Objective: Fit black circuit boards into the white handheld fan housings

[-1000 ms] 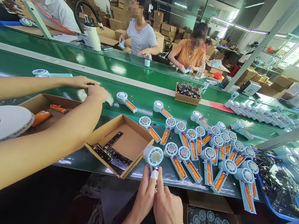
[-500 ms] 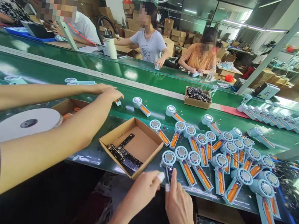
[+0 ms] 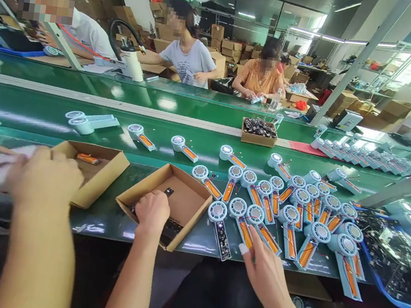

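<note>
My left hand is down inside a cardboard box, fingers curled onto black circuit boards; the fingertips are partly hidden. My right hand is open over the bench edge, its index finger reaching across the handle of a light-blue handheld fan. White tape or a cot covers one of its fingertips. Left of that hand lies a fan whose handle carries a black circuit board. Further right, several open fans show orange batteries and thin wires.
At left, a co-worker's hands handle something white, beside a box with an orange battery. Fans line the green conveyor. A blue tray of black parts stands at right. People sit across the line.
My left hand has moved from the near fan into the box. My right hand has drawn away rightward, exposing the board on that fan. The co-worker's arms have pulled back from the conveyor.
</note>
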A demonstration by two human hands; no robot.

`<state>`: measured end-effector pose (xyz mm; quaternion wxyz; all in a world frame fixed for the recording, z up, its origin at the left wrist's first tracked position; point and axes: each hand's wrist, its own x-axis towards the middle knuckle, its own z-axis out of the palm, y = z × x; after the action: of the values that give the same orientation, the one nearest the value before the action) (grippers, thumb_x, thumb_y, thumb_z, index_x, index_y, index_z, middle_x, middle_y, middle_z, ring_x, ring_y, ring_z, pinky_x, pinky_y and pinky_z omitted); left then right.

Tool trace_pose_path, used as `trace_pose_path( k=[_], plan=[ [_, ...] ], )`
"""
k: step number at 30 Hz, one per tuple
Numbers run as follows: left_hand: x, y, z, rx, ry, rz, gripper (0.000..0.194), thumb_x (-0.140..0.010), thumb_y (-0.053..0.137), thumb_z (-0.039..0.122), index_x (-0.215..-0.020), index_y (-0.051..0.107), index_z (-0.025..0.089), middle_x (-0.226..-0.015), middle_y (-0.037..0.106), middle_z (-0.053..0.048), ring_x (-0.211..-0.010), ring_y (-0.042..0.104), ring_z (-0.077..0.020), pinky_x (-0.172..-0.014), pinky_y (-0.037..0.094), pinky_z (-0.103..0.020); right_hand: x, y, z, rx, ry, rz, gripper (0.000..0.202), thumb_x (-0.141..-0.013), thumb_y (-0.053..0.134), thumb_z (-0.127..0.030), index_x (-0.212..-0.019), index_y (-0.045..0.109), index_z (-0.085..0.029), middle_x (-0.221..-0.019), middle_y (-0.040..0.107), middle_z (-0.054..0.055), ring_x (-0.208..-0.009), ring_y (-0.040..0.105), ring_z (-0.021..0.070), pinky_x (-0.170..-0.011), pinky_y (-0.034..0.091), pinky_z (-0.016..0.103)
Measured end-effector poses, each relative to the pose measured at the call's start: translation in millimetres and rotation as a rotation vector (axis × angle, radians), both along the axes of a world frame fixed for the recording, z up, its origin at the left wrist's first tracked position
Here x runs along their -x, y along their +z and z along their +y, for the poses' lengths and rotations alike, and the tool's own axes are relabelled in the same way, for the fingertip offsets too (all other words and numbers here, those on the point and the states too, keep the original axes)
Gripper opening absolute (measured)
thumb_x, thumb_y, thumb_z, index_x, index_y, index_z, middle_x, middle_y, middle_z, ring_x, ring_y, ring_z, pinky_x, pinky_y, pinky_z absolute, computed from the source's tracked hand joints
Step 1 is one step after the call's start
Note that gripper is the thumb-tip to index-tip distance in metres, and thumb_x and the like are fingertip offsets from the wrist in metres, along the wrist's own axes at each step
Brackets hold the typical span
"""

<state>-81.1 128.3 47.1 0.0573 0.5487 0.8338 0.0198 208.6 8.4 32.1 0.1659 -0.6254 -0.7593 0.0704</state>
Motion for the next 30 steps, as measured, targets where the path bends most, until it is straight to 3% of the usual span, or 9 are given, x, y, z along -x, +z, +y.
trace_pose_path(
  k=[4,7,10,11,15,18,21,24,30],
  plan=[
    [12.1,2.4,-0.7,-0.030,-0.018,-0.012,0.030,-0.086,0.044,0.010,-0.093,0.073,0.009,-0.097,0.074,-0.026,-0.094,0.071,-0.0395,-0.073,0.051,-0.043,-19.3,1.6,2.3,-0.092,-0.042,0.080,0.032,-0.099,0.041,-0.023,-0.123,0.062,-0.018,-0.096,0.076,0.009,-0.077,0.074,0.0228,-0.064,0.055,0.030],
    [8.5,13.9,-8.3,-0.279,-0.072,-0.089,0.033,-0.092,0.041,0.020,-0.106,0.070,0.013,-0.112,0.072,-0.022,-0.108,0.066,-0.0362,-0.085,0.051,-0.043,-11.5,0.7,5.1,-0.159,-0.026,0.090,0.028,-0.099,0.042,-0.019,-0.113,0.065,-0.021,-0.100,0.074,0.007,-0.081,0.073,0.0213,-0.066,0.054,0.029],
    [-19.4,23.1,-31.2,-0.678,-0.115,-0.464,0.030,-0.093,0.046,0.034,-0.106,0.067,0.017,-0.109,0.073,-0.015,-0.103,0.068,-0.0306,-0.087,0.052,-0.039,6.8,-3.4,15.3,-0.188,-0.046,-0.004,0.026,-0.096,0.047,-0.015,-0.115,0.064,-0.019,-0.098,0.071,0.008,-0.082,0.071,0.0223,-0.065,0.051,0.029],
    [-34.3,24.3,-42.6,-0.691,-0.133,-0.624,0.030,-0.092,0.051,0.041,-0.103,0.068,0.019,-0.103,0.075,-0.012,-0.097,0.069,-0.0290,-0.084,0.053,-0.038,12.8,-5.2,20.1,-0.181,-0.069,-0.043,0.026,-0.094,0.049,-0.014,-0.115,0.063,-0.018,-0.096,0.070,0.009,-0.080,0.070,0.0226,-0.062,0.049,0.028],
    [-103.6,13.8,-93.6,-0.297,-0.321,-1.372,0.029,-0.090,0.055,0.047,-0.087,0.065,0.020,-0.080,0.073,-0.006,-0.068,0.069,-0.0196,-0.066,0.056,-0.031,27.5,-10.7,38.1,-0.150,-0.153,-0.125,0.021,-0.090,0.056,-0.011,-0.109,0.063,-0.018,-0.088,0.066,0.006,-0.072,0.067,0.0208,-0.056,0.044,0.027],
    [-140.6,-7.3,-117.9,-0.098,-0.203,-1.680,0.031,-0.087,0.059,0.050,-0.090,0.059,0.019,-0.083,0.073,-0.007,-0.059,0.067,-0.0183,-0.051,0.054,-0.029,27.6,-11.8,47.3,-0.194,-0.111,-0.137,0.030,-0.088,0.056,-0.006,-0.113,0.063,-0.020,-0.090,0.064,0.005,-0.076,0.065,0.0199,-0.057,0.043,0.025],
    [-152.0,-29.1,-124.6,-0.068,-0.121,-1.706,0.032,-0.086,0.058,0.050,-0.093,0.058,0.019,-0.085,0.073,-0.008,-0.067,0.071,-0.0214,-0.054,0.057,-0.031,21.2,-12.6,54.4,-0.257,0.009,-0.149,0.031,-0.087,0.055,-0.002,-0.110,0.064,-0.021,-0.091,0.065,0.005,-0.080,0.063,0.0203,-0.059,0.043,0.025],
    [-143.1,-44.2,-124.1,-0.097,-0.206,-1.541,0.029,-0.089,0.055,0.045,-0.097,0.061,0.018,-0.095,0.075,-0.012,-0.080,0.074,-0.0241,-0.071,0.061,-0.035,12.2,-15.0,56.4,-0.314,0.137,-0.091,0.026,-0.091,0.052,-0.002,-0.104,0.065,-0.020,-0.096,0.068,0.007,-0.083,0.063,0.0193,-0.065,0.047,0.026],
    [-105.4,-46.4,-130.3,-0.189,-0.230,-1.237,0.030,-0.091,0.052,0.044,-0.108,0.062,0.021,-0.091,0.077,-0.010,-0.079,0.075,-0.0252,-0.074,0.061,-0.037,-0.8,-17.1,39.0,-0.295,0.308,0.066,0.026,-0.098,0.043,-0.005,-0.107,0.064,-0.019,-0.116,0.072,0.012,-0.092,0.069,0.0189,-0.077,0.053,0.028]
  ],
)
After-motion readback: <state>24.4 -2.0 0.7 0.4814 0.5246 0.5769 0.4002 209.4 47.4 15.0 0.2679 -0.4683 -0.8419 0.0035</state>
